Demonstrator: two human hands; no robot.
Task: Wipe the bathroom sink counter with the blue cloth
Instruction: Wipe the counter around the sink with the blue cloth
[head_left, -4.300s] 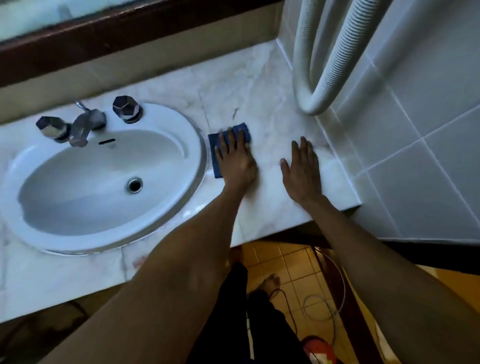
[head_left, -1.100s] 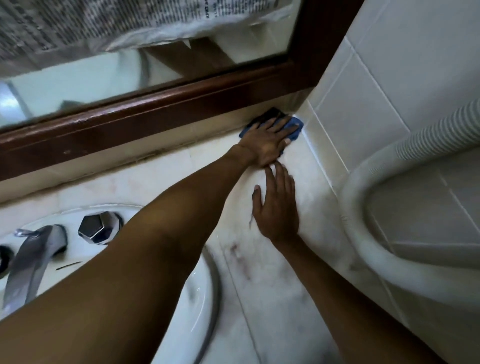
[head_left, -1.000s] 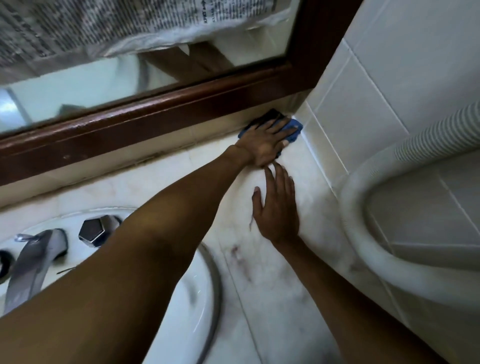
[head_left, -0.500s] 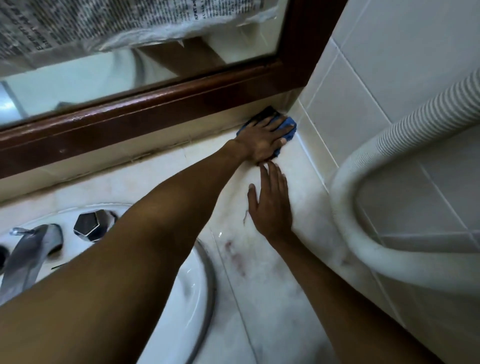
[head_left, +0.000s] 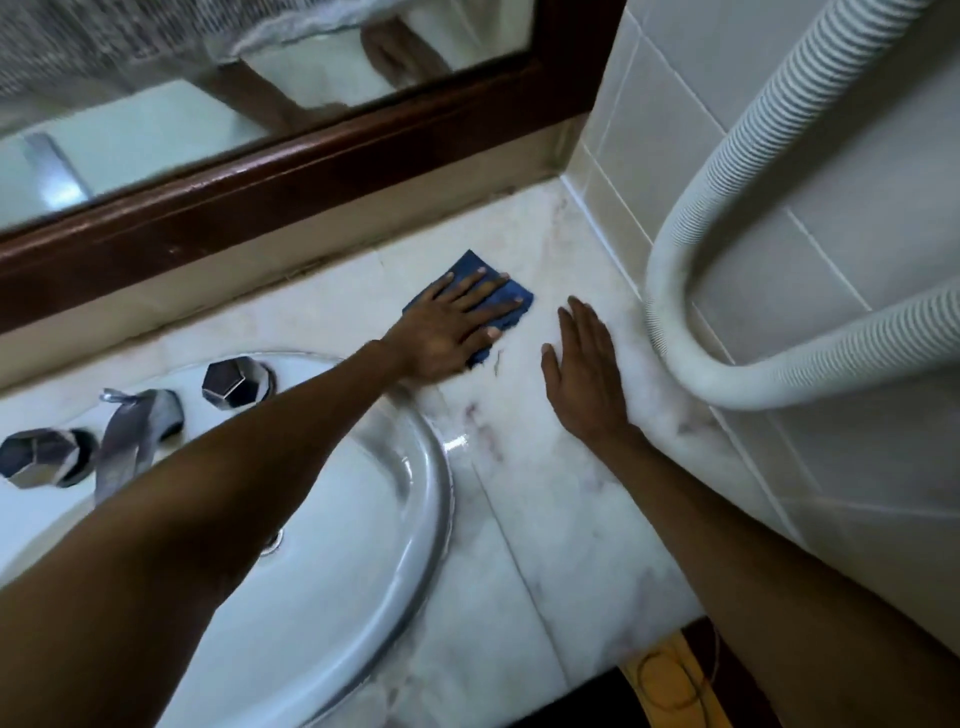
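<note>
The blue cloth (head_left: 511, 299) lies flat on the white marble counter (head_left: 550, 519), to the right of the sink and short of the back wall. My left hand (head_left: 452, 327) presses down on the cloth with its fingers spread, covering most of it. Flat on the bare marble just right of the cloth rests my right hand (head_left: 584, 374), fingers together, holding nothing. Reddish stains mark the counter near the basin's right rim.
The white oval sink (head_left: 363, 525) fills the left, with a chrome tap (head_left: 137, 431) and two faceted knobs (head_left: 231, 384). A ribbed white hose (head_left: 727, 249) loops along the tiled right wall. A dark wood mirror frame (head_left: 291, 192) runs across the back. The counter's front edge is at lower right.
My left hand has slid the cloth out of the back right corner, toward the sink and nearer to me. My right hand stays flat on the marble. The camera has drawn back.
</note>
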